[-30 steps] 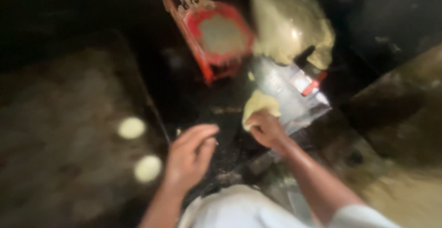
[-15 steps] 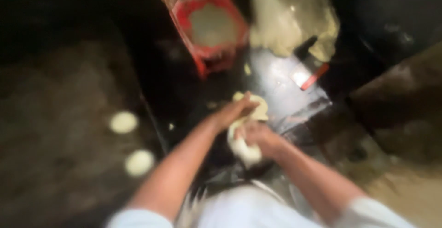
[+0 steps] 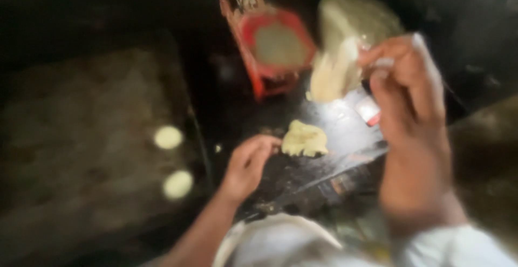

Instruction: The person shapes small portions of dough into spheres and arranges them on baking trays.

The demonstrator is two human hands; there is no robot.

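Observation:
The head view is blurred. My left hand (image 3: 249, 164) reaches onto the dark work surface, its fingertips touching a small flattened lump of pale dough (image 3: 305, 139). Raised close to the camera, my right hand (image 3: 409, 83) pinches a stretched piece of pale dough (image 3: 330, 75) that hangs down from its fingers. Behind that piece lies a large mound of dough (image 3: 353, 16).
A red square container (image 3: 276, 46) with pale contents stands at the back. Two round dough balls (image 3: 168, 137) (image 3: 178, 184) rest on a dark tray (image 3: 81, 137) at the left. A shiny metal plate (image 3: 345, 132) with a red-and-white object (image 3: 369, 109) lies under the dough.
My hands have separated. The right hand has lifted up toward the camera with a piece of dough, while the left hand stays low by the small lump on the surface.

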